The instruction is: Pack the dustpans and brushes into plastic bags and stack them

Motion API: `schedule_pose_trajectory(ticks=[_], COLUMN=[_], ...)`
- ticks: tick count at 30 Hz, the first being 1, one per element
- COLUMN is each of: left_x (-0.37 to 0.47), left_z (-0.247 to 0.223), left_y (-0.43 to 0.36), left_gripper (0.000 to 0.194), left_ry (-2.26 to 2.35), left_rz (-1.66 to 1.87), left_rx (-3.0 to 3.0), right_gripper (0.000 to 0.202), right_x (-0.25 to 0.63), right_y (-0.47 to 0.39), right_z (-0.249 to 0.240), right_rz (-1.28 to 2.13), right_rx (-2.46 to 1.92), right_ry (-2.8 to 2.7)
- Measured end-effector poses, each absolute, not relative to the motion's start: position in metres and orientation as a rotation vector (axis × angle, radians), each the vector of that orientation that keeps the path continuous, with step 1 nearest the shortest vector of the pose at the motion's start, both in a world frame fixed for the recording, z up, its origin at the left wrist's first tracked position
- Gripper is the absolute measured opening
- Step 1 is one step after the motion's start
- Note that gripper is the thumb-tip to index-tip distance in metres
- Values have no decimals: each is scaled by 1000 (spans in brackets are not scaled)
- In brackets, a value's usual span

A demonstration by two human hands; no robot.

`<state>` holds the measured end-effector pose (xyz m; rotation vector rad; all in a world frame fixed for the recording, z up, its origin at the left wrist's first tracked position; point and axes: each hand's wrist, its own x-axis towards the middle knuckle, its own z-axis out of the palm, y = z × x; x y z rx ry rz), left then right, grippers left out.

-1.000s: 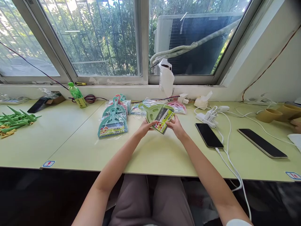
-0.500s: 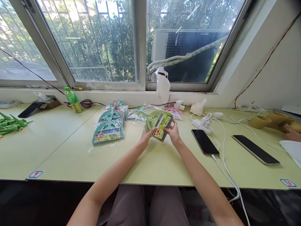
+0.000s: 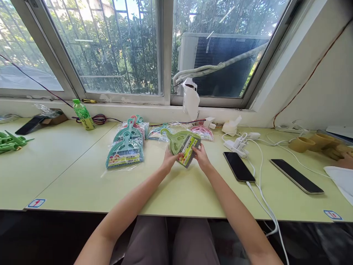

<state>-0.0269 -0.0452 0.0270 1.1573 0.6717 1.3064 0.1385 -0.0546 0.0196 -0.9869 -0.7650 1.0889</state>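
A green dustpan and brush set [image 3: 178,140] with a yellow label and grey bristles is held tilted above the middle of the table. My left hand [image 3: 170,160] grips its lower left side, the thumb on the label. On its right edge, my right hand [image 3: 201,156] is closed on the bristle side. To the left lies a stack of wrapped teal and pink sets [image 3: 125,152]. Behind the held set are a wrapped blue set [image 3: 158,132] and a wrapped pink set [image 3: 202,131].
A phone [image 3: 239,166] on a white cable, a power strip [image 3: 236,147] and a dark tablet [image 3: 296,176] lie to the right. A green bottle [image 3: 84,115] stands back left. Brown cups [image 3: 302,144] and another person's hand [image 3: 346,162] are at far right.
The held set has shifted slightly left and its clear wrapping shows less around it. Both hands still hold it. The view has shifted a little.
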Motion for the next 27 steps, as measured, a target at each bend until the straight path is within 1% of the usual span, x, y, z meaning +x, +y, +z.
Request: schedule_pose_trajectory(ticks=[8,11,13,16,17,19,21,24,27], left_x=[-27,-32,-31,-18,-13,-4,-4,-19,-32], left_z=[29,32,30,19,14,9,11,26,42], left_y=[-41,-41,-47,-61,-65,-70,-67,-57,-52], left_gripper=[70,70,73,74,75,76,75,77,77], left_ry=[632,638,595,430,357,283,356,494,511], left_rz=[1366,1361,1199,761,709,735,848,1068,1157], left_rx=[1311,1355,1407,1497,1504,1482,1419,1287,1234], right_gripper=[55,53,53,52,52,54,58,65,76], right_x=[136,132,131,134,136,138,139,136,129], right_y=[-60,-63,-65,-66,-67,-68,-69,-70,-70], right_z=[25,26,27,31,32,37,40,40,37], right_rz=[1085,1032,966,885,867,838,822,829,898], right_rx=[-895,-853,-826,-756,-732,-698,-683,-687,-743], right_ry=[-718,-708,-669,-603,-595,-595,-602,-626,-658])
